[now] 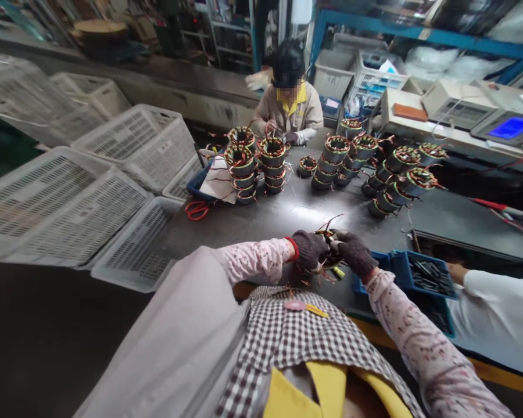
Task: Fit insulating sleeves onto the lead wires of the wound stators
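Observation:
Both my hands wear dark knitted gloves and meet over a wire-wound ring (330, 262) at the table's near edge. My left hand (310, 251) is closed on the ring's left side. From the right, my right hand (353, 251) has its fingers closed at the ring's top, by some dark and red wires that stick up. Much of the ring is hidden by the gloves. A small yellow-and-black object (339, 272) lies just below my right hand.
Stacks of wound rings (245, 174) stand on the metal table (261, 223), with more stacks (392, 188) at right. Red scissors (197, 210) lie left. Blue bins (429, 273) sit right, beside a person's white sleeve (501, 307). White crates (139, 244) fill the left. Another person (290, 110) works opposite.

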Demonstrator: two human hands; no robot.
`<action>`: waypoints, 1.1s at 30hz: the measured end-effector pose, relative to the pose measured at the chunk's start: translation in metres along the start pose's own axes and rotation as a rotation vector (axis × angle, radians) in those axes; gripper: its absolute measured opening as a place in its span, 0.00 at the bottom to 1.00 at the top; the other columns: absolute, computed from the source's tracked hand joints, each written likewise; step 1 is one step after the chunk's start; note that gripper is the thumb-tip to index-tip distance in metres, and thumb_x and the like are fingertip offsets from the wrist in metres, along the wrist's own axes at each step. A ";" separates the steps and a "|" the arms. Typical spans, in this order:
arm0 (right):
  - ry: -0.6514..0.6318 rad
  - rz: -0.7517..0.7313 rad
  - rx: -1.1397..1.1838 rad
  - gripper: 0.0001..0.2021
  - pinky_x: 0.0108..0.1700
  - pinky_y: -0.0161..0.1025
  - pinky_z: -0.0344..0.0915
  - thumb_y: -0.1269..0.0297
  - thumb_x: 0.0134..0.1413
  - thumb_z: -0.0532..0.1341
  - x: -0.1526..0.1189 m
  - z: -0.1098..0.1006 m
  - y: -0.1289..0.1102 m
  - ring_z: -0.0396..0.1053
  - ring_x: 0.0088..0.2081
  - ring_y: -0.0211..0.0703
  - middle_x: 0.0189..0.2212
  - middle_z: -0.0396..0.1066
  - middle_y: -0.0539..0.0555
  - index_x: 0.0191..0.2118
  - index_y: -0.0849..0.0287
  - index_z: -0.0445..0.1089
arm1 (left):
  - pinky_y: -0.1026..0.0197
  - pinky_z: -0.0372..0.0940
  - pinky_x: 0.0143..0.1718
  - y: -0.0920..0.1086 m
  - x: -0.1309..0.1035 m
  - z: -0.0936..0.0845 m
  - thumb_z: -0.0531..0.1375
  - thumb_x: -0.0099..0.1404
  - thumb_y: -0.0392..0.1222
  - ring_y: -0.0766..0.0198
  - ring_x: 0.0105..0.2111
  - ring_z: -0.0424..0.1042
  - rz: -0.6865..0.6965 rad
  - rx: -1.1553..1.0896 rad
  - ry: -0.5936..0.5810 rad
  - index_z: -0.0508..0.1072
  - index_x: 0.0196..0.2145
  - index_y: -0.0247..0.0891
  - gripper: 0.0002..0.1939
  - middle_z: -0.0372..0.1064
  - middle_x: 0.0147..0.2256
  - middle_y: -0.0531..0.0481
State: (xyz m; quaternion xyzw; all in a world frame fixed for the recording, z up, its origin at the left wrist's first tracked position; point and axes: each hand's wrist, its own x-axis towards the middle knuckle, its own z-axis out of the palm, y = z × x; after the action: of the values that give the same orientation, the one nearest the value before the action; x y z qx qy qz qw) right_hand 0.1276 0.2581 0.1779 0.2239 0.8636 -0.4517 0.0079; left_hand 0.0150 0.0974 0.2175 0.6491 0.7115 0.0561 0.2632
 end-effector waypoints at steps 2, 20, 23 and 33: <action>-0.039 0.027 0.135 0.08 0.35 0.38 0.68 0.58 0.46 0.61 -0.003 0.002 0.001 0.71 0.30 0.43 0.26 0.75 0.52 0.27 0.57 0.72 | 0.54 0.72 0.43 -0.002 -0.004 0.009 0.69 0.60 0.51 0.49 0.43 0.80 -0.004 -0.024 0.026 0.84 0.42 0.38 0.17 0.81 0.43 0.40; -0.070 -0.202 -0.170 0.16 0.38 0.40 0.65 0.51 0.62 0.61 -0.003 -0.016 -0.007 0.70 0.36 0.46 0.31 0.72 0.54 0.31 0.57 0.74 | 0.57 0.72 0.47 0.025 -0.010 0.025 0.68 0.66 0.49 0.53 0.48 0.80 -0.267 -0.441 0.304 0.76 0.56 0.39 0.23 0.82 0.47 0.45; -0.121 -0.136 0.128 0.22 0.40 0.41 0.69 0.40 0.54 0.67 0.003 -0.021 0.004 0.70 0.35 0.45 0.30 0.73 0.52 0.31 0.57 0.73 | 0.62 0.72 0.43 0.025 -0.004 0.026 0.70 0.64 0.45 0.58 0.44 0.81 -0.285 -0.623 0.326 0.76 0.52 0.39 0.20 0.82 0.45 0.49; -0.001 -0.247 -0.550 0.15 0.43 0.42 0.65 0.57 0.65 0.63 -0.023 -0.018 -0.013 0.73 0.41 0.49 0.44 0.78 0.61 0.51 0.58 0.78 | 0.56 0.70 0.60 0.014 -0.044 0.041 0.61 0.72 0.42 0.58 0.55 0.78 -0.250 -0.623 0.445 0.75 0.61 0.42 0.21 0.79 0.57 0.47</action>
State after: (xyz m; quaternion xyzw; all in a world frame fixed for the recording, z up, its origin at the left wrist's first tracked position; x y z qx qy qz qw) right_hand 0.1461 0.2569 0.2037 0.1062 0.9742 -0.1987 0.0138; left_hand 0.0469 0.0463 0.2015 0.4185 0.7736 0.3759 0.2919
